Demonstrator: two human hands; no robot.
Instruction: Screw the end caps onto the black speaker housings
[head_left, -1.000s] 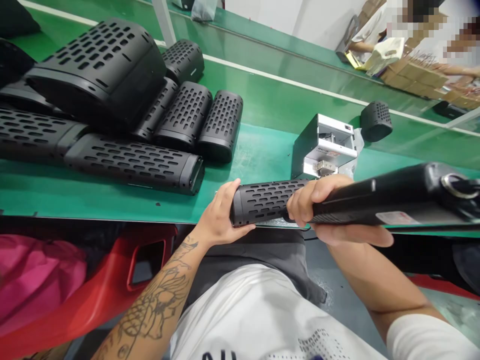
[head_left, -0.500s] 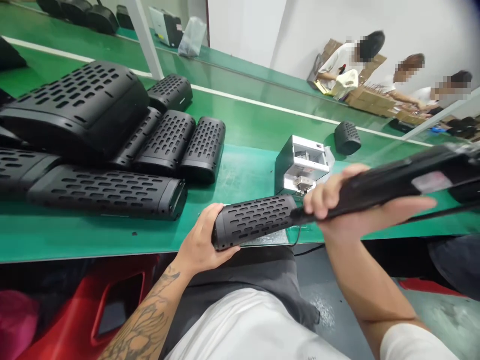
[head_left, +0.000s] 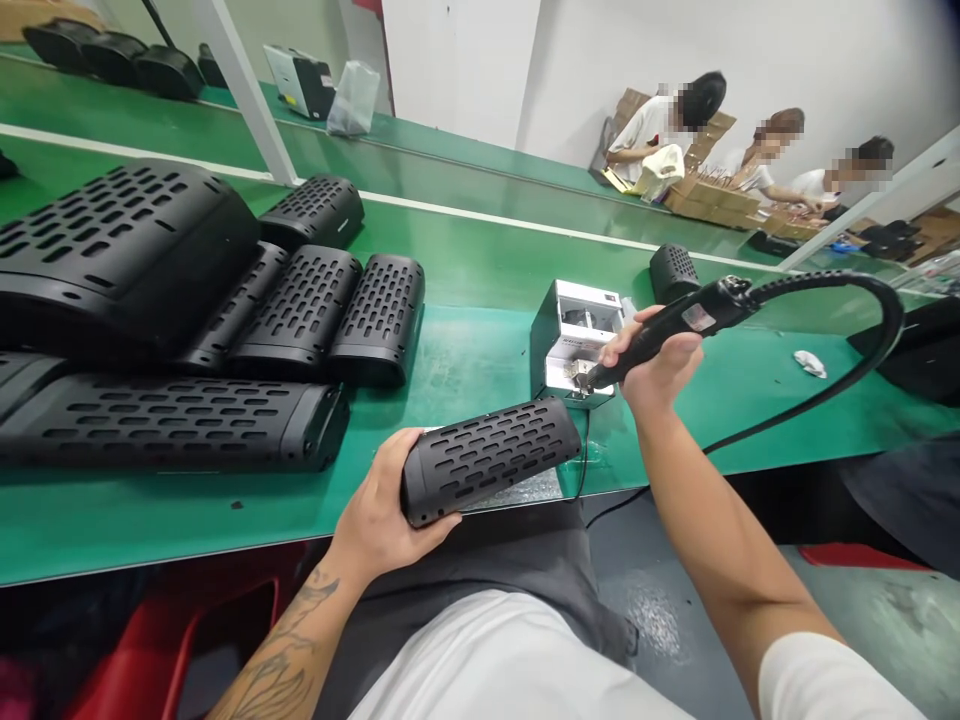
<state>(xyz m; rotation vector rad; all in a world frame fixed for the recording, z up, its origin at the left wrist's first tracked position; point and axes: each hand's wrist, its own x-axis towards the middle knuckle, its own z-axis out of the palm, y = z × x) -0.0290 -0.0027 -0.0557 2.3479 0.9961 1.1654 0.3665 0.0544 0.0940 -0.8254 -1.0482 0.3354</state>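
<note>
My left hand [head_left: 386, 505] grips the near left end of a black slotted housing [head_left: 491, 450], which slants up to the right at the table's front edge. In my right hand [head_left: 656, 365] is a black electric screwdriver [head_left: 671, 325], its tip pointing down and left. That tip meets the front of a silver and black screw feeder [head_left: 576, 345]; whether a screw sits on it is too small to tell. A thick black cable curves from the screwdriver's back end round to the right.
Several more black slotted housings [head_left: 180, 420] are stacked on the left of the green table [head_left: 465, 350]. Another housing [head_left: 673, 270] stands behind the screw feeder. A white scrap [head_left: 810, 364] lies at the right. People work at the far bench beside cardboard boxes [head_left: 709, 203].
My right hand has moved the screwdriver from the right end of the held housing to the screw feeder. My left hand keeps its grip on the housing. The view has shifted slightly.
</note>
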